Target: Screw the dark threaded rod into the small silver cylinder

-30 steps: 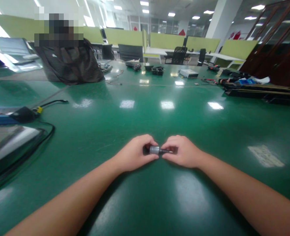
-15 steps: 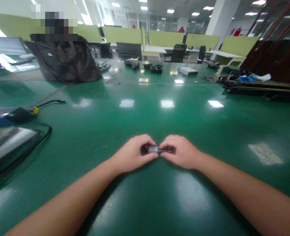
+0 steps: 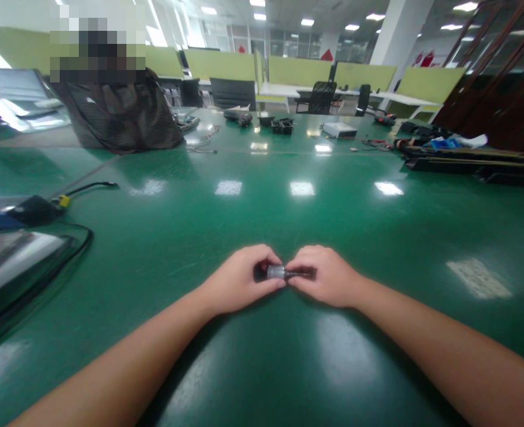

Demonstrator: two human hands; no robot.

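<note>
A small grey metal cylinder (image 3: 276, 271) with a thin dark shaft (image 3: 301, 273) lies level between my two hands, low in the middle of the view. My left hand (image 3: 244, 277) is closed round the cylinder, thumb below and fingers above. From the other side, my right hand (image 3: 326, 276) pinches the shaft close to where it meets the cylinder. The fingertips of both hands nearly touch. Part of the shaft is in the shadow of my right palm.
On the green table (image 3: 262, 219), a dark bag (image 3: 124, 115) stands at the back left. A flat device (image 3: 17, 261) with a black cable is at the left. Black strips (image 3: 470, 163) lie at the right, a silver box (image 3: 339, 130) at the back.
</note>
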